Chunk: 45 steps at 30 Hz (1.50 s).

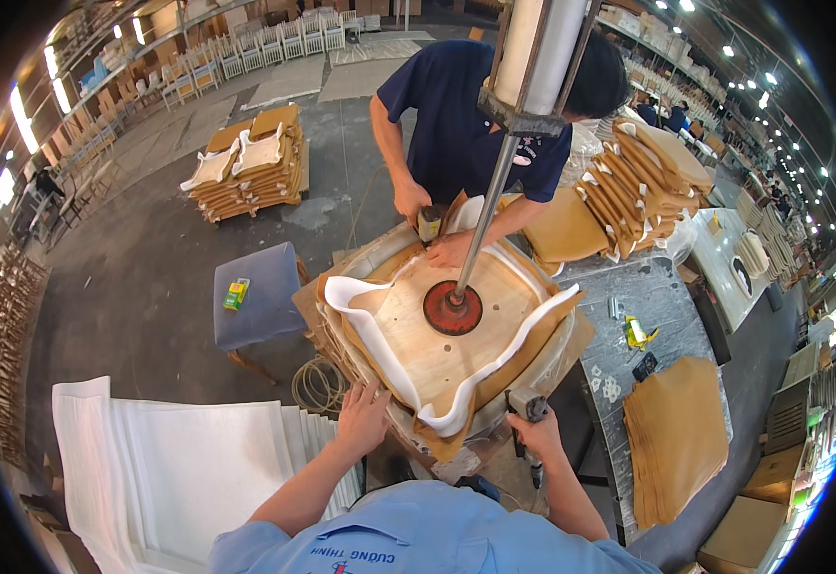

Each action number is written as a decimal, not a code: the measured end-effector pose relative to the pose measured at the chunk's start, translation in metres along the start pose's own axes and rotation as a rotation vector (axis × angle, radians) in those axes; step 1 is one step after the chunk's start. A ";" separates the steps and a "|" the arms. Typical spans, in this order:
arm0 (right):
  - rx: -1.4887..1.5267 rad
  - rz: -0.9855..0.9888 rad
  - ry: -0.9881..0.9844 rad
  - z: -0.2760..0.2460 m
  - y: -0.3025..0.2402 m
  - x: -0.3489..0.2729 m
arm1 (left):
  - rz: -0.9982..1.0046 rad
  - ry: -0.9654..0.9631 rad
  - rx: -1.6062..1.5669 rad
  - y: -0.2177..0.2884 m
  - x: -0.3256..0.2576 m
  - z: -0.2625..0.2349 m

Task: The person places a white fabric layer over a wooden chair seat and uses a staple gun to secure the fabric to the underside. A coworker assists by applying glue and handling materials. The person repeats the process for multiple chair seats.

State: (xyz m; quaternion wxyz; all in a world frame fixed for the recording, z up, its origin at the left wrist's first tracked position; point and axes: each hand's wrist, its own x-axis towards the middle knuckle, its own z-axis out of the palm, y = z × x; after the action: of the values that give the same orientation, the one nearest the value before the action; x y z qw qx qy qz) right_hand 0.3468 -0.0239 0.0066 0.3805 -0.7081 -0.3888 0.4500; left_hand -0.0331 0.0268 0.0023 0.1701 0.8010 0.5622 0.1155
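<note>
Plywood seat board (pixel 437 340), clamped mid-worktop under a red press pad (pixel 452 308) so foam (pixel 372 330) and tan cover stay taut; left hand (pixel 361 418) spread flat on the near-left edge, right hand (pixel 533 432) wrapped around a staple gun (pixel 527 407) at the near edge.

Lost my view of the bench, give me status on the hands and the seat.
Left hand flat on seat pad near edge. Right hand gripping staple gun at same edge. Press disc clamps pad centre; co-worker's hands on far edge.
</note>
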 end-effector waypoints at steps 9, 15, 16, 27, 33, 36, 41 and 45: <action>0.009 0.018 0.029 -0.028 -0.014 0.004 | 0.413 0.057 0.087 -0.020 0.036 0.002; 0.095 0.081 -0.227 -0.038 -0.053 -0.061 | 0.497 0.045 0.036 0.015 0.036 0.029; 0.122 0.088 -0.264 -0.038 -0.049 -0.072 | 0.493 0.037 0.013 0.028 0.038 0.034; 0.194 0.118 -0.065 -0.015 -0.002 -0.048 | 0.462 0.203 -0.189 0.128 0.088 0.075; 0.256 0.123 0.036 -0.030 -0.001 -0.003 | 0.435 0.086 -0.209 0.140 0.125 0.106; 0.253 0.139 0.067 -0.044 0.005 0.013 | 0.421 0.081 -0.239 0.146 0.134 0.112; 0.156 0.190 -0.046 -0.056 0.005 0.022 | 0.344 0.038 -0.218 0.148 0.139 0.108; 0.152 0.199 -0.082 -0.056 0.003 0.025 | 0.386 -0.051 -0.166 0.159 0.157 0.107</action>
State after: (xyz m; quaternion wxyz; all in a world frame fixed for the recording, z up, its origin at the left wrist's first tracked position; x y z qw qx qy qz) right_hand 0.4076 -0.0132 0.0123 0.3703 -0.6935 -0.2968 0.5421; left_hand 0.1972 0.1100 -0.0324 0.2244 0.8798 0.3823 0.1718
